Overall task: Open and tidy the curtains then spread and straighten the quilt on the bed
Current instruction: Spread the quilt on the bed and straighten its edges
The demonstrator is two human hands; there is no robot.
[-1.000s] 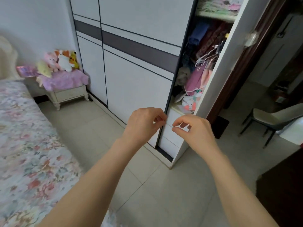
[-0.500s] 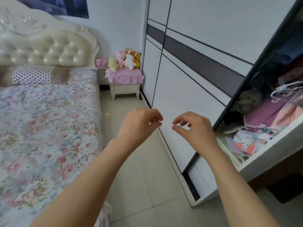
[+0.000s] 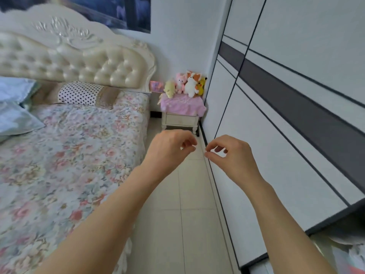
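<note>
So the view has swung round a lot in the last second: a moment ago we were facing the open end of the white sliding-door wardrobe with dark grey stripe point(image 3: 286, 107) and its clothes, and now we're looking up the aisle at the bed with the cream tufted headboard point(image 3: 79, 64). Our left hand point(image 3: 167, 151) and right hand point(image 3: 231, 155) haven't really changed, both held out in front over the pale tiled floor point(image 3: 189, 204), fingers loosely curled with thumb near fingertips, gripping nothing at all. We read that as turning into the room, so the task is barely started. No curtains anywhere in view, so they're probably somewhere off frame. On the bed lies a floral patterned cover point(image 3: 69, 155), fairly flat, and a crumpled pale blue fabric point(image 3: 13, 107) sits at the far left edge, which could be the quilt, can't say for sure. A polka-dot pillow point(image 3: 83, 92) rests against the headboard. Room-wise, the aisle between the bed edge and the wardrobe is narrow but clear, ending at the small white nightstand with pink cloth point(image 3: 181, 113) stacked with plush toys point(image 3: 187, 84).
</note>
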